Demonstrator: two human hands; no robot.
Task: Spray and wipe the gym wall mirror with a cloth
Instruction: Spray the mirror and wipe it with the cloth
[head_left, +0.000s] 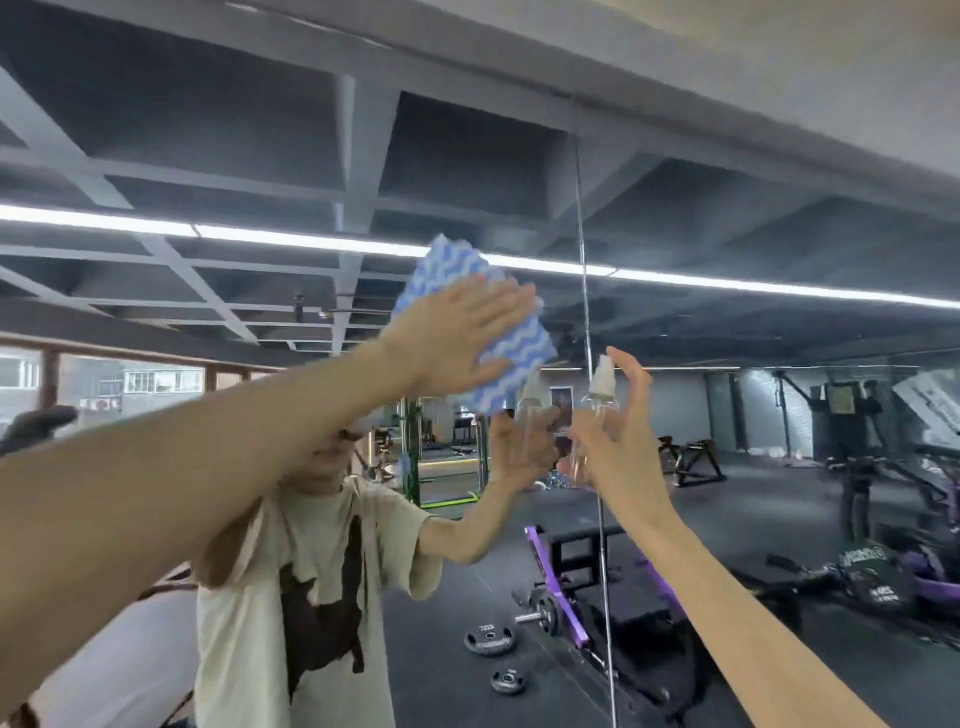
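Cloth (519, 353) under left hand (457, 338), seemingly on mirror (208, 156)

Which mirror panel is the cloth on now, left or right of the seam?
The left panel: the left hand presses the cloth flat on it, just left of the seam. The right hand holds the bottle by the seam.

The wavy-striped rectangular cloth (514, 358) is blue and white. The clear plastic spray bottle (597, 415) has a white nozzle. Reflected in the wall mirror (753, 234), the short-sleeved T-shirt (249, 597) is cream with a dark brown blotchy print. The slanted bench frame (553, 587) is purple, the round weight plates (488, 639) black, the upright rack (410, 467) green and the floor (431, 675) dark grey. The grey ceiling beams (358, 171) are crossed by a white light strip (727, 280).
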